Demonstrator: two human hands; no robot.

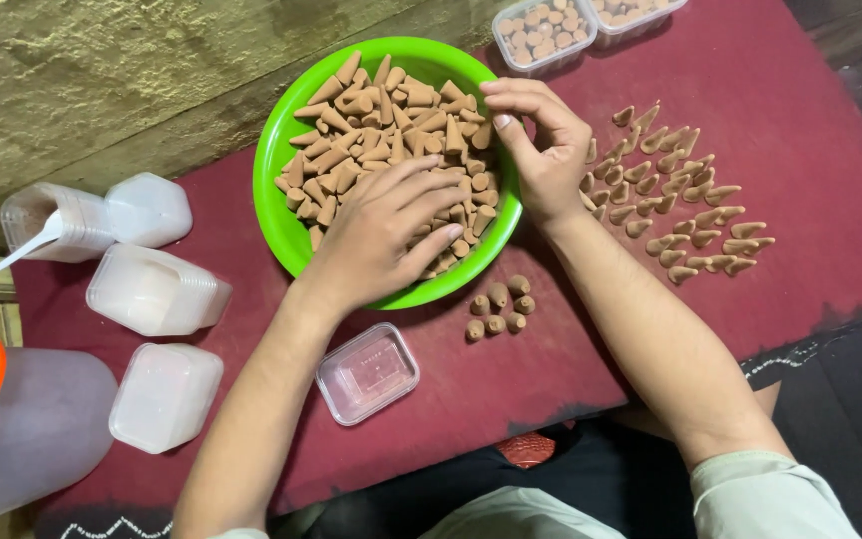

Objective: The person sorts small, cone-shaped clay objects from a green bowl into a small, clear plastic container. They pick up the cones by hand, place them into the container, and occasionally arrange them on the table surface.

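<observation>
Left hand [383,232]: laid palm-down on the heap of brown cones [391,130]; fingers [429,212] spread apart, nothing clamped.
Right hand [543,140]: held at the bowl's right rim; fingertips [499,120] drawn together over the heap; whether a cone is pinched cannot be told.
Green bowl [281,140]: set on the dark red cloth [810,120]; filled with the cones.
Upright cones [498,305]: grouped just below the bowl.
Clear lidded box [367,372]: placed near the left wrist.
Loose cones [680,195]: laid in rows right of the bowl.

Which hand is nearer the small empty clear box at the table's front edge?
Left. The left hand rests in the green bowl just above the clear box; the right hand is at the bowl's far rim.
</observation>
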